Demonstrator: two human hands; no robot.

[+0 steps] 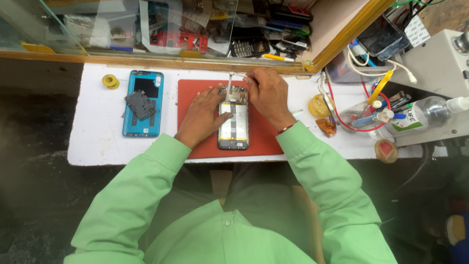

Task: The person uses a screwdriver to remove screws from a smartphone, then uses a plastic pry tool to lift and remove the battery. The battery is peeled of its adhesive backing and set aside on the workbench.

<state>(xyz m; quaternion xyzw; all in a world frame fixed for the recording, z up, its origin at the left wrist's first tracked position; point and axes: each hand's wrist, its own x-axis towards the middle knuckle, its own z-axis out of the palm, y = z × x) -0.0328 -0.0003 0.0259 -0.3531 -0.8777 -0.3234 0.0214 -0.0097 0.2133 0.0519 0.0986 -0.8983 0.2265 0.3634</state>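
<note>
From my seat, far left on the white desk (97, 142) lies a small yellow tape roll (110, 81), then a blue plastic phone back cover (142, 103) with a dark grey plate on it. On the red rubber mat (193, 90) my left hand (202, 115) presses flat, fingers spread, against the opened silver phone (233, 122) — its long axis runs away from me. My right hand (266, 93) is closer to its top end, fingers pinched on a thin metal tool (229, 85).

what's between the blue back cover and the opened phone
In the head view, the left hand and a strip of red mat lie between the blue cover and phone.
</note>
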